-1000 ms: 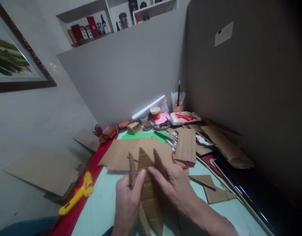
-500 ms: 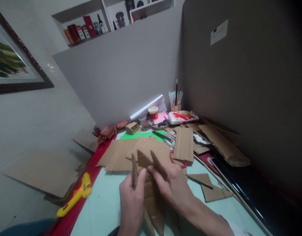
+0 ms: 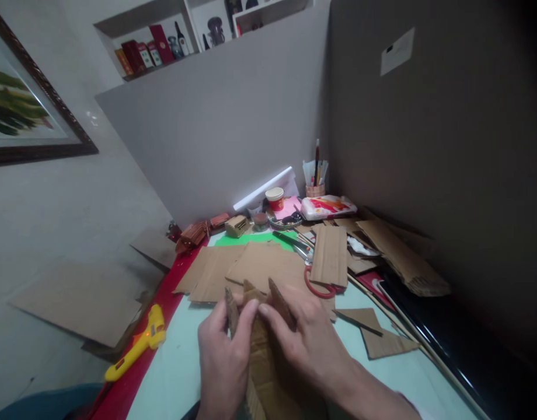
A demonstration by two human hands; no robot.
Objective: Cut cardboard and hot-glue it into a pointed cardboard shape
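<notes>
Left hand closed, pinching the 3-pointed cardboard piece; right hand closed, pinching it too.

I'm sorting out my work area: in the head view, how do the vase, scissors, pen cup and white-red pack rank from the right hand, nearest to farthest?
From the right hand:
1. Scissors: just beyond it.
2. White-red pack: farther back.
3. Pen cup: behind the pack.
4. Vase: high up, left.
</notes>
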